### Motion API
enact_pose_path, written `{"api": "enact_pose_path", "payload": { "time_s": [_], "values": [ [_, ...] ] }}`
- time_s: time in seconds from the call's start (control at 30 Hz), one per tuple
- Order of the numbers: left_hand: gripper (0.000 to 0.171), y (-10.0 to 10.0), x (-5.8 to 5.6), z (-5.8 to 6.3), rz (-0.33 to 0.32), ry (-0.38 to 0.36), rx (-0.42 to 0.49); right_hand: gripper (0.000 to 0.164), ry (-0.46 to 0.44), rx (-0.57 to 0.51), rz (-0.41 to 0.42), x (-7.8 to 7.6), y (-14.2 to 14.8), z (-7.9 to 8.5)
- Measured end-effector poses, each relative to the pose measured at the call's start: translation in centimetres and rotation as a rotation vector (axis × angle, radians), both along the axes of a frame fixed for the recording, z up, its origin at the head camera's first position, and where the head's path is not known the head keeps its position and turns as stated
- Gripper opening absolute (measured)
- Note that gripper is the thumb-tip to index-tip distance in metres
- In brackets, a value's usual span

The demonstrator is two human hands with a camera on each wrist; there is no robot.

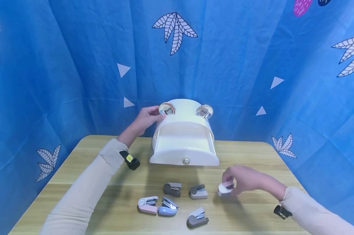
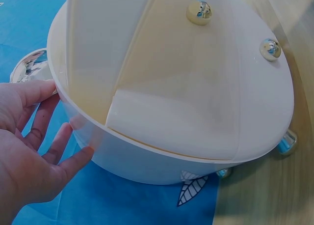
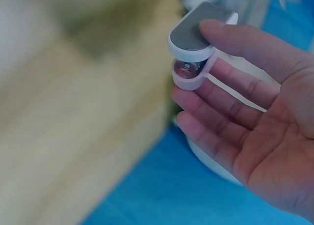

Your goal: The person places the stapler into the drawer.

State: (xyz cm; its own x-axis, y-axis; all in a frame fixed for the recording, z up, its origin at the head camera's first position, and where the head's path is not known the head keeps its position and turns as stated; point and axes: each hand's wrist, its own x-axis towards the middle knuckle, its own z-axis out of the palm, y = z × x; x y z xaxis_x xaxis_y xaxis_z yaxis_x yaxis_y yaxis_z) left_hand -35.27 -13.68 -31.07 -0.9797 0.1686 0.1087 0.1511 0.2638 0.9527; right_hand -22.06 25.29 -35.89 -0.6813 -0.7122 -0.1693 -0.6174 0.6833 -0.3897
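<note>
My left hand (image 1: 147, 118) rests against the side of a white rounded storage box (image 1: 181, 109), beside one of its shiny round ears (image 1: 167, 108). In the left wrist view, the fingers (image 2: 73, 161) spread along the outer wall, with the thumb close to the rim. The box's drawer (image 1: 183, 138) is pulled out, its inside showing no contents. To the right, my right hand (image 1: 244, 179) pinches a small stapler (image 3: 191, 38) with a grey top plate, thumb on top and fingers underneath. In the head view it is low over the table, right of the other staplers.
Several small staplers lie before the box: a dark grey one (image 1: 172, 189), a grey one (image 1: 198, 192), a pink-and-white one (image 1: 148, 205), a blue one (image 1: 168, 207) and another grey one (image 1: 197, 218). Behind the wooden table (image 1: 253, 153) hangs a blue curtain (image 1: 233, 65).
</note>
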Motion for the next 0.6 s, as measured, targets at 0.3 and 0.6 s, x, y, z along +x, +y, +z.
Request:
{"api": "enact_pose_path", "payload": {
  "time_s": [0.3,0.6],
  "values": [
    [0.045,0.0,0.3,0.1,0.009,-0.013,-0.003,0.029,0.202,0.004,-0.095,-2.4,0.0,8.8],
    [0.045,0.1,0.3,0.1,0.003,-0.014,0.007,0.024,0.334,-0.013,-0.068,-4.2,-4.2,14.6]
  ]
}}
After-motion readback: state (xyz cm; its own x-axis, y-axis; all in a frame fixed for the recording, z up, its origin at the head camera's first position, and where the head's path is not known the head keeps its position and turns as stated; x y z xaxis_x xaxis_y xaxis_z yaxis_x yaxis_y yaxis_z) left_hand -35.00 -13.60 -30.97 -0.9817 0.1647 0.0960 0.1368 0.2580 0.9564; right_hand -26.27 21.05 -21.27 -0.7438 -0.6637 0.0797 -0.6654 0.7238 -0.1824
